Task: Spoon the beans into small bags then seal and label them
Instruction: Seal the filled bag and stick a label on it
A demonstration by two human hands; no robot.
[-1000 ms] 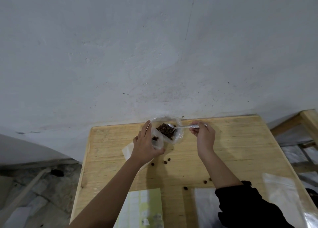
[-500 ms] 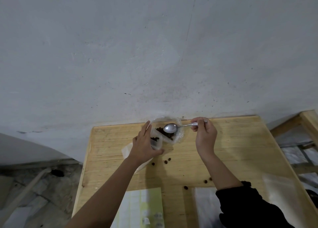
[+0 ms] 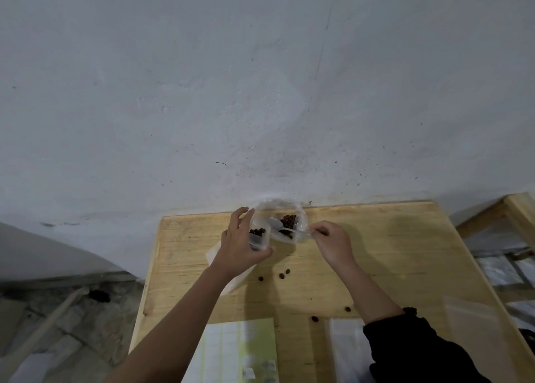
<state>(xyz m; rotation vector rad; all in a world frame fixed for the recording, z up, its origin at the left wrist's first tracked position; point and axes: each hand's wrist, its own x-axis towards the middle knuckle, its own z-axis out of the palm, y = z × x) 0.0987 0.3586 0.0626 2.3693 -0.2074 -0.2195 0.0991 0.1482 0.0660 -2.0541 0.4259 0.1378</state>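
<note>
A large clear bag of dark beans (image 3: 289,220) stands open at the far edge of the wooden table (image 3: 390,252). My left hand (image 3: 240,243) holds a small clear bag (image 3: 258,236) upright beside it, with a few beans inside. My right hand (image 3: 333,242) pinches the handle of a metal spoon (image 3: 285,228), whose bowl dips into the large bag among the beans. Part of the small bag hangs below my left hand over the table.
Several loose beans (image 3: 283,275) lie scattered on the table between my arms. A sheet of labels (image 3: 240,351) lies at the near edge, with empty clear bags (image 3: 344,345) to its right. A wooden frame (image 3: 509,212) stands off the table's right side.
The spoon, raised and empty above the large bag half a second ago, has dropped back into the beans. My right hand moved lower and left; my left hand kept holding the small bag.
</note>
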